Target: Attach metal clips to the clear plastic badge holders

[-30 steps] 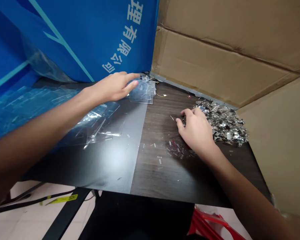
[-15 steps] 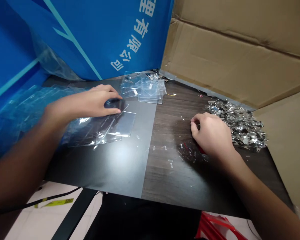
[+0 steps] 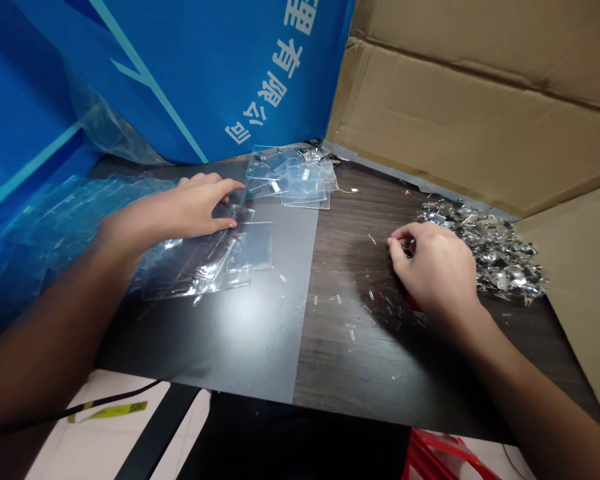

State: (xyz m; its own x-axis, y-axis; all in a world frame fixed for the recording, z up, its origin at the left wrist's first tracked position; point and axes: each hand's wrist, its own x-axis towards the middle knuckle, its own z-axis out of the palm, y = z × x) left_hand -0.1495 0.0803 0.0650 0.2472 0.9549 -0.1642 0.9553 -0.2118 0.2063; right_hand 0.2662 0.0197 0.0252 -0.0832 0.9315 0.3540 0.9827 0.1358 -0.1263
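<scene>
My left hand [image 3: 195, 205] rests over a spread of clear plastic pouches [image 3: 195, 263], thumb and forefinger apart, holding none of them between its fingers. By its thumb lies a separate clear pouch [image 3: 254, 245]. My right hand [image 3: 436, 267] is closed, thumb and forefinger tips together, low over the dark wood-grain table. What is between those fingertips is hidden. A bit of something red [image 3: 412, 300] shows under the palm; whether the hand grips it is unclear. Just beyond that hand sits a heap of shiny metal clips [image 3: 505, 250].
More clear pouches [image 3: 307, 183] lie at the back by the blue printed panel [image 3: 190, 73]. Cardboard [image 3: 460, 113] walls off the back right. Small clear slivers [image 3: 351, 330] are scattered on the table [image 3: 330, 373]. A red stool-like object [image 3: 440, 457] stands below the front edge.
My left forefinger has straightened and lifted away from the thumb. The right thumb and forefinger have come closer together at the tips. The whole view has shifted slightly.
</scene>
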